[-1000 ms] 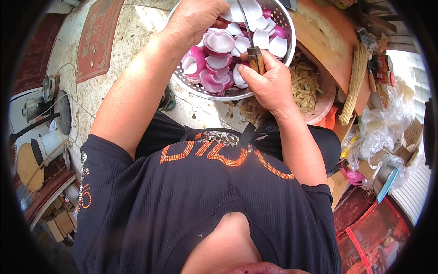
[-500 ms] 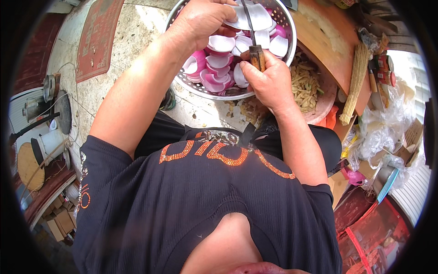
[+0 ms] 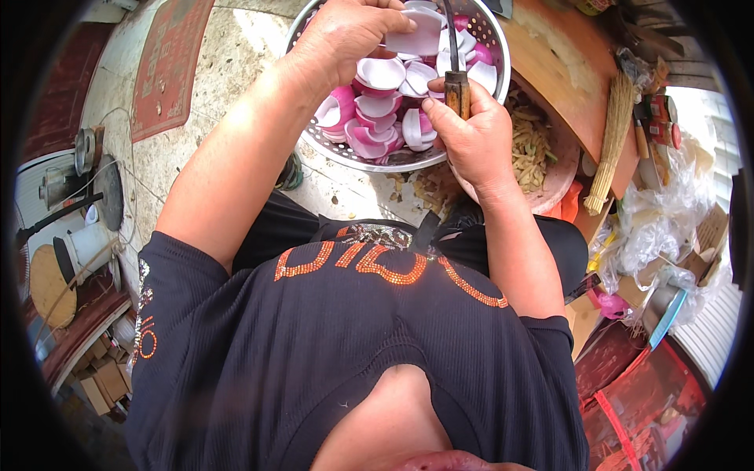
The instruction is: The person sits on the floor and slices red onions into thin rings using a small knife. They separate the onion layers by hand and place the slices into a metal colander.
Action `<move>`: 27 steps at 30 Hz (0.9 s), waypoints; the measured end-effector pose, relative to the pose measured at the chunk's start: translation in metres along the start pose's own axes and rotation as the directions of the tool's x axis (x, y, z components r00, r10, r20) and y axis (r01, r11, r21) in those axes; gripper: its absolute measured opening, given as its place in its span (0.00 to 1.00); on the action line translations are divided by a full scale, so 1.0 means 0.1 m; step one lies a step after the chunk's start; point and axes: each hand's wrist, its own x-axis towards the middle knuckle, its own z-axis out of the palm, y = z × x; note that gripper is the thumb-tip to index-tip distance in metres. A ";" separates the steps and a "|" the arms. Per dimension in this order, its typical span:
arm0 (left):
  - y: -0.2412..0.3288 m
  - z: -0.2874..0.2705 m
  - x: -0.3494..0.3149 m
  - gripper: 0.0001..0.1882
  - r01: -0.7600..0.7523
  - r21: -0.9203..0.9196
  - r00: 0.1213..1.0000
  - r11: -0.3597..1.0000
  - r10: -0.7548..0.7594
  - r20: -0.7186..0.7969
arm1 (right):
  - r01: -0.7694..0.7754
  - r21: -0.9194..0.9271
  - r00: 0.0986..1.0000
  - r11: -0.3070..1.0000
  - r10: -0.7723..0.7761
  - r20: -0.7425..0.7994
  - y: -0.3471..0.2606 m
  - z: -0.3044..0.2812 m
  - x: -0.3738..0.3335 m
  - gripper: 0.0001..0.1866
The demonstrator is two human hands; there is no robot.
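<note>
A perforated metal colander (image 3: 327,149) full of cut red onion pieces (image 3: 372,140) sits ahead of me on the floor. Over its far side, my left hand (image 3: 350,35) pinches a curved, pale onion piece (image 3: 416,35) between thumb and fingers. My right hand (image 3: 477,132) is wrapped round the wooden handle of a knife (image 3: 456,93) above the colander's right part. The thin blade points away from me, a little to the right of the held piece and apart from it.
Right of the colander stands a pinkish basin (image 3: 559,169) with pale yellowish peeled pieces, beside a wooden board (image 3: 569,63). Farther right are a straw broom (image 3: 611,141) and plastic bags (image 3: 656,228). A red mat (image 3: 169,67) lies on the floor at left.
The knife and my right hand have shifted right, away from the onion piece. The piece in my left hand is now tilted and looks smaller.
</note>
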 end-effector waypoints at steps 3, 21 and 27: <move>-0.05 -0.10 0.06 0.10 -0.016 0.040 0.998 0.999 0.018 -0.065 | 0.119 -0.049 0.993 0.992 -0.118 0.016 -0.03 0.03 -0.06 0.13; -0.03 -0.04 -0.05 0.07 0.047 -0.212 0.999 0.976 -0.041 0.030 | 0.234 -0.277 0.971 0.932 -0.236 0.028 -0.07 0.07 -0.10 0.16; -0.06 -0.12 -0.06 0.06 0.057 -0.231 0.998 0.971 -0.049 0.043 | 0.279 -0.259 0.959 0.925 -0.283 0.021 -0.08 0.11 -0.11 0.12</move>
